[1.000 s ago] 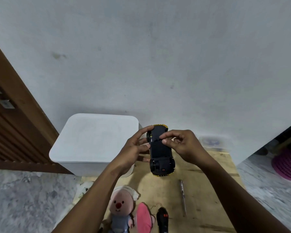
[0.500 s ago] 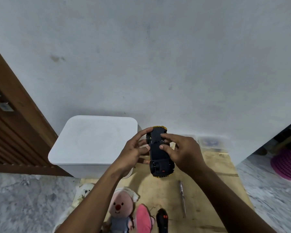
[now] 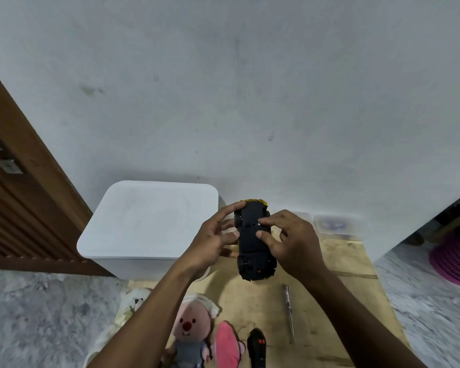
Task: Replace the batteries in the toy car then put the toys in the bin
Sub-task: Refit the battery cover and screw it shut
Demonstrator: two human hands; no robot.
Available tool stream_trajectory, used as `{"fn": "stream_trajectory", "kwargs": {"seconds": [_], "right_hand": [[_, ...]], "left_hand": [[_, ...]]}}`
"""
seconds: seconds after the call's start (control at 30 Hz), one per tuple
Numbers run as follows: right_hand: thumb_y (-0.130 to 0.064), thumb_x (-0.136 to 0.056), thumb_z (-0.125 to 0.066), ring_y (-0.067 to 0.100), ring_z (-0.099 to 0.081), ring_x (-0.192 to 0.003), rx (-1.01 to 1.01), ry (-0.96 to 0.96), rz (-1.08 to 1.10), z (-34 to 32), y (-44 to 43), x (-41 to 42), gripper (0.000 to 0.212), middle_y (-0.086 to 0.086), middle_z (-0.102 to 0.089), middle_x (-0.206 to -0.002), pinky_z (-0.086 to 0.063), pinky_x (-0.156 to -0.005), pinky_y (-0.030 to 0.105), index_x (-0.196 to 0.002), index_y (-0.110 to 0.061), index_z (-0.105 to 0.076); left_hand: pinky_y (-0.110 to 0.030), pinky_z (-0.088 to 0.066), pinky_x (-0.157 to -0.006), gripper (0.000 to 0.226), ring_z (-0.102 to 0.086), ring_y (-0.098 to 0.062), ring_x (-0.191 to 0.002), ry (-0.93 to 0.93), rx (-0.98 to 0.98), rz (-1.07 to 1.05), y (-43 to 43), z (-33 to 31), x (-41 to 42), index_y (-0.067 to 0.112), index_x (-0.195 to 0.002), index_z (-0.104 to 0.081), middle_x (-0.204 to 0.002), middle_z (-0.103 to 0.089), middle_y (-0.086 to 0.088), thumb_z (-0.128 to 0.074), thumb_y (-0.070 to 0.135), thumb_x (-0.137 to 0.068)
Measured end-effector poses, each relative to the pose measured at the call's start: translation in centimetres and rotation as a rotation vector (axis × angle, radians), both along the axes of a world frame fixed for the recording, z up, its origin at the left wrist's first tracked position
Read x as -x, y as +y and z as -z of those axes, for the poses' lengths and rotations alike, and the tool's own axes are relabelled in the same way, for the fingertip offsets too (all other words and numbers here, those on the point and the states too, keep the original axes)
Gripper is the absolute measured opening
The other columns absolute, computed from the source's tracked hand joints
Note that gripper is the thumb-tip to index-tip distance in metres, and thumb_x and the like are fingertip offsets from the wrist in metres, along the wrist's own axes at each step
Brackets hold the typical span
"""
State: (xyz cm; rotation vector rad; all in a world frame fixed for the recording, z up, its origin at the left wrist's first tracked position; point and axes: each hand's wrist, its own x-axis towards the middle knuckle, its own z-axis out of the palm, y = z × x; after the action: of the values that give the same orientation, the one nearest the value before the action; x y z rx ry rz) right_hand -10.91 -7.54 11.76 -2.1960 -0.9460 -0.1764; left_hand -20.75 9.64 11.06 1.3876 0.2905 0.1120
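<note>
Gripping upturned toy car (image 3: 253,244), matte black plastic underside, yellow edge, in left hand (image 3: 212,241) and right hand (image 3: 295,244), fingers (image 3: 270,222) curled round its sides, above plywood board (image 3: 329,301), beside rounded white bin (image 3: 149,221).

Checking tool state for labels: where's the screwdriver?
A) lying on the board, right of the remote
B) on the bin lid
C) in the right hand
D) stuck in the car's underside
A: the screwdriver lies on the board, right of the remote, while the left hand and right hand hold the car.
</note>
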Motion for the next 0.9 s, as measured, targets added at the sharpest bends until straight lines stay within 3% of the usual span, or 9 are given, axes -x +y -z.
{"fn": "stream_trajectory", "kwargs": {"seconds": [0.13, 0.4, 0.53, 0.77, 0.9], "right_hand": [[-0.032, -0.081, -0.08, -0.002, -0.047, -0.064, 0.029, 0.003, 0.057, -0.4, 0.2, 0.1, 0.026, -0.012, -0.059, -0.092, -0.033, -0.056, 0.016, -0.106, -0.025, -0.076], [-0.03, -0.081, -0.08, -0.004, -0.041, -0.058, 0.041, 0.08, 0.036, -0.7, 0.4, -0.6, 0.024, -0.012, -0.062, -0.09, -0.03, -0.057, 0.018, -0.104, -0.025, -0.076], [-0.032, -0.081, -0.079, -0.004, -0.043, -0.061, 0.063, 0.069, 0.03, -0.9, 0.4, -0.6, 0.025, -0.012, -0.063, -0.092, -0.031, -0.058, 0.019, -0.105, -0.027, -0.075], [-0.033, -0.081, -0.079, 0.001, -0.049, -0.07, 0.122, 0.04, -0.009, -1.1, 0.6, -0.5, 0.027, -0.011, -0.067, -0.095, -0.032, -0.059, 0.016, -0.106, -0.023, -0.076], [-0.031, -0.08, -0.08, 0.005, -0.052, -0.074, 0.143, 0.035, -0.005, -1.0, 0.6, -0.5, 0.026, -0.01, -0.068, -0.096, -0.031, -0.059, 0.015, -0.105, -0.022, -0.076]], "left_hand": [[-0.032, -0.057, -0.067, 0.06, -0.069, -0.016, -0.098, -0.007, 0.006, -0.002, -0.1, -0.1, -0.2, 0.041, -0.135, -0.058, -0.129, -0.067, -0.007, -0.052, -0.005, -0.098], [-0.033, -0.057, -0.066, 0.064, -0.07, -0.017, -0.095, 0.0, 0.001, -0.026, -0.2, -0.1, -0.3, 0.041, -0.133, -0.059, -0.126, -0.068, -0.008, -0.053, -0.008, -0.093], [-0.032, -0.058, -0.066, 0.052, -0.071, -0.02, -0.1, -0.029, -0.017, -0.056, -0.5, -0.2, -0.3, 0.038, -0.132, -0.06, -0.124, -0.068, -0.008, -0.065, 0.003, -0.094], [-0.029, -0.056, -0.058, 0.053, -0.071, -0.015, -0.081, -0.037, -0.007, -0.115, -0.9, 0.3, -0.3, 0.033, -0.128, -0.061, -0.112, -0.072, -0.005, -0.068, -0.004, -0.09], [-0.026, -0.055, -0.06, 0.055, -0.069, -0.02, -0.096, -0.045, -0.021, -0.134, -0.9, 0.5, -0.4, 0.032, -0.125, -0.063, -0.109, -0.074, 0.0, -0.069, -0.007, -0.087]]}}
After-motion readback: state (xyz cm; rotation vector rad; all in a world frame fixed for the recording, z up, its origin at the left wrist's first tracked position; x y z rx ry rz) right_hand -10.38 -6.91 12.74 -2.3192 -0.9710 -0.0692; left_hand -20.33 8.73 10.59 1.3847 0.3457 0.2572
